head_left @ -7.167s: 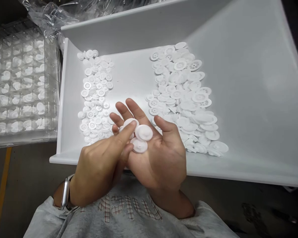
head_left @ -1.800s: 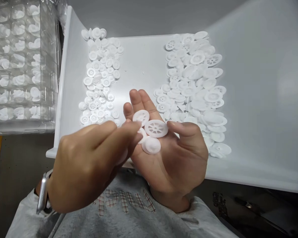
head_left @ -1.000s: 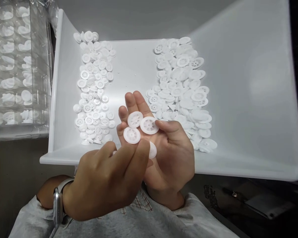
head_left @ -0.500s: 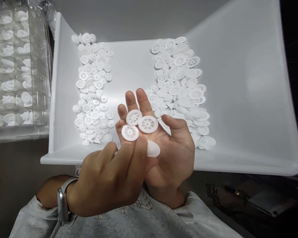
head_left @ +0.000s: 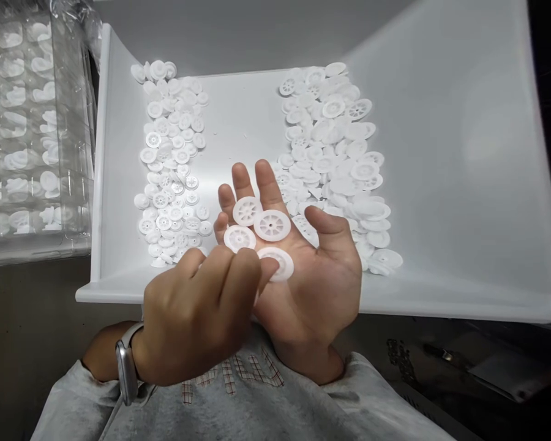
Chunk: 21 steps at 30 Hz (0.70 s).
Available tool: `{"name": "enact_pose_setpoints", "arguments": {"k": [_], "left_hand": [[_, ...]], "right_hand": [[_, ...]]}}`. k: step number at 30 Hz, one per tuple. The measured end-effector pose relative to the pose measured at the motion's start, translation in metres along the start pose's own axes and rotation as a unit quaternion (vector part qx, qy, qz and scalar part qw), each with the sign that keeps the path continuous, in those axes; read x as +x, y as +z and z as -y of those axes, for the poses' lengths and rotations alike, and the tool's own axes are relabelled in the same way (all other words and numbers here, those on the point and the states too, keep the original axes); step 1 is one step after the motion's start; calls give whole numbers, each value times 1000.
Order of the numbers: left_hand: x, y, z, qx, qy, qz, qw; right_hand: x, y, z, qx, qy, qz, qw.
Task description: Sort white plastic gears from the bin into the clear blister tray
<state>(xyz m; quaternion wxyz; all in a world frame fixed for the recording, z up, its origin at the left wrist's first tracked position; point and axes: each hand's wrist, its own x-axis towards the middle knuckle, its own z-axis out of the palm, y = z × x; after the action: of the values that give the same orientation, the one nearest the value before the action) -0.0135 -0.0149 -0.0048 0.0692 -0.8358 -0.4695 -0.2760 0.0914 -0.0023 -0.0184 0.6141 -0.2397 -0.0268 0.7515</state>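
Note:
My right hand (head_left: pixel 312 275) is palm up over the bin, fingers spread and thumb out to the right. On its fingers rest three round white plastic gears with spoked centres: an upper gear (head_left: pixel 247 211), a middle gear (head_left: pixel 272 225) and a left gear (head_left: pixel 239 238). My left hand (head_left: pixel 197 312), palm down with a watch on the wrist, is closed in a pinch at another white gear (head_left: pixel 282 264) above the right palm. Its fingertips cover that gear's left part. A sliver of white shows below the left thumb; what it belongs to is hidden.
A white bin (head_left: pixel 463 184) surrounds the hands. Smaller gears (head_left: pixel 169 184) are heaped along its left; larger gears (head_left: pixel 335 141) are heaped at the right. A clear compartment tray (head_left: pixel 22 135) of white parts stands left. A dark, flat object (head_left: pixel 517 376) lies lower right.
My left hand has shifted slightly left and up. The pinched gear has turned, so its recessed face now shows. My right hand has barely moved, its three gears staying on the fingers.

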Motion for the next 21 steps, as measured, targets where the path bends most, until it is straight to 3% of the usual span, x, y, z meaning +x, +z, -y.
{"name": "enact_pose_setpoints", "arguments": {"k": [4,11,21], "left_hand": [[-8,-6,2,-47,-17,18,999],[-16,-6,-2,-95,54,63,992],[-19,-14,1,-103,57,65,991]], "right_hand": [[0,0,0,2,-15,11,1000],[-1,-1,0,-40,-33,13,999],[-1,-4,-3,-52,-40,19,998]]}}
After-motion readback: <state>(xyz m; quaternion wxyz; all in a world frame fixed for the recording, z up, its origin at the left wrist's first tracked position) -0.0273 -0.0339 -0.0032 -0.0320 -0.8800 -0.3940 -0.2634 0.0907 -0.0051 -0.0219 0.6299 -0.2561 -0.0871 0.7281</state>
